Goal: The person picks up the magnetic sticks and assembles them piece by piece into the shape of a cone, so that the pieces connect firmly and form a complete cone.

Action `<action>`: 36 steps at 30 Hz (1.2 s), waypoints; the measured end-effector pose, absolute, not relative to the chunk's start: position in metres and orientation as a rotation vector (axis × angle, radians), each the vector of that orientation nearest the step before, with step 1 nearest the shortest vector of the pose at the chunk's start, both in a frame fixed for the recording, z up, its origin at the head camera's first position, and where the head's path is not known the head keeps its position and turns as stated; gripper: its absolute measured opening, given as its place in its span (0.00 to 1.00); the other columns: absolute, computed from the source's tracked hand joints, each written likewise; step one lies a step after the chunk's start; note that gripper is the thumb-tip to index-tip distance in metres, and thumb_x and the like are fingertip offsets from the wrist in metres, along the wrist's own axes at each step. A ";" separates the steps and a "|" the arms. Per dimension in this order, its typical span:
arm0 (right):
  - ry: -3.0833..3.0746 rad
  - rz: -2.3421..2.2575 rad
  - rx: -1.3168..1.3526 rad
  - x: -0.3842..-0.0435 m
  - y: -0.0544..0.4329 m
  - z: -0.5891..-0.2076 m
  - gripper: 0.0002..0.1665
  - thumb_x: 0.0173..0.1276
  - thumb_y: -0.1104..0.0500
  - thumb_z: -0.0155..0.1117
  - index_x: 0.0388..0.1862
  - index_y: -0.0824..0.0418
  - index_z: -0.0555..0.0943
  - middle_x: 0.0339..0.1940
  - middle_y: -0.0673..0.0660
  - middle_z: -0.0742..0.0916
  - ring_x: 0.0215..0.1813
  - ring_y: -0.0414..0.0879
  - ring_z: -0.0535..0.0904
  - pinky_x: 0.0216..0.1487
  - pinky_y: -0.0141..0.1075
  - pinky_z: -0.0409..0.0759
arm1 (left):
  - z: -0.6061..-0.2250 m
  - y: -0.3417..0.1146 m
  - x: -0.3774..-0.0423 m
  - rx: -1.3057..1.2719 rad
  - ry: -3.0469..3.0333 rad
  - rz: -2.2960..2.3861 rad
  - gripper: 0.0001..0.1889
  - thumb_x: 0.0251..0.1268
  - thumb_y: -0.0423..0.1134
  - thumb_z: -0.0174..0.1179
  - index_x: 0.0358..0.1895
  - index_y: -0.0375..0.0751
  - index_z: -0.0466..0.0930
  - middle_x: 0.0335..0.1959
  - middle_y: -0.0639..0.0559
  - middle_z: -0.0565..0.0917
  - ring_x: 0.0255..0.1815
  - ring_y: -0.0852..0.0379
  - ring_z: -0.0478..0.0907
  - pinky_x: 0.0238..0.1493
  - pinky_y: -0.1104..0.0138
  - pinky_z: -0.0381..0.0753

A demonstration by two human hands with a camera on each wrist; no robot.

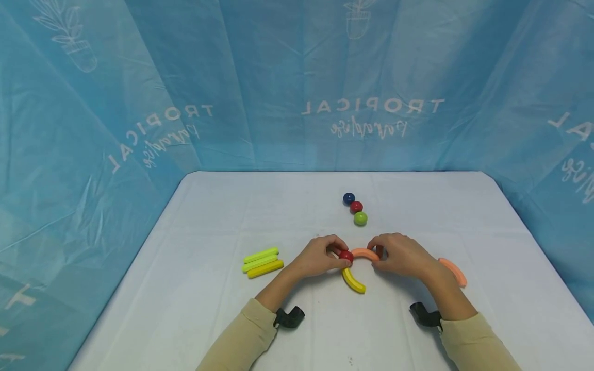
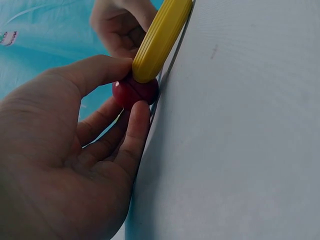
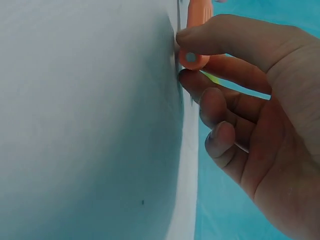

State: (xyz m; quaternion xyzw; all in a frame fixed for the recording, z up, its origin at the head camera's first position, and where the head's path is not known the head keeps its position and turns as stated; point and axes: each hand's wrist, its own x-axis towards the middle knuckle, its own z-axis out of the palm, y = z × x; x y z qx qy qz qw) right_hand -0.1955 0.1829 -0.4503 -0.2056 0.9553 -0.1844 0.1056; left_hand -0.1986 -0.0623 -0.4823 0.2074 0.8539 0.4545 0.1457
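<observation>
at lower centre, the left hand (image 1: 322, 256) pinches the red ball (image 1: 345, 256), the yellow arc (image 1: 354, 282) touching it; just right, the right hand (image 1: 402, 255) pinches the orange arc (image 1: 365, 253). an off-line push could twist the ball, knocking either arc askew.

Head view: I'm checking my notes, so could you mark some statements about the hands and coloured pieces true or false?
1. The left hand holds a red ball. True.
2. All pieces left of the left hand are balls. False: three straight sticks lie there.
3. The right hand holds a curved orange piece. True.
4. Of the three loose balls, the blue is nearest the hands. False: the green ball is.
</observation>
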 end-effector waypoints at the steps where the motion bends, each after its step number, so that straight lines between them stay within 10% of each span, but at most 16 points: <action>1: 2.825 -0.554 -0.621 -0.195 0.183 -0.450 0.18 0.54 0.55 0.74 0.45 0.50 0.83 0.28 0.44 0.80 0.31 0.43 0.73 0.34 0.38 0.74 | -0.483 -0.062 -0.199 0.598 2.460 1.310 0.15 0.54 0.49 0.71 0.44 0.56 0.79 0.36 0.62 0.80 0.37 0.61 0.75 0.39 0.68 0.77; 36: 2.973 -0.716 -0.858 -0.191 0.155 -0.456 0.15 0.57 0.54 0.74 0.44 0.52 0.85 0.32 0.42 0.82 0.31 0.38 0.72 0.32 0.32 0.75 | -0.483 -0.057 -0.195 0.649 2.557 1.338 0.14 0.61 0.52 0.65 0.45 0.51 0.79 0.33 0.62 0.80 0.34 0.63 0.75 0.35 0.70 0.75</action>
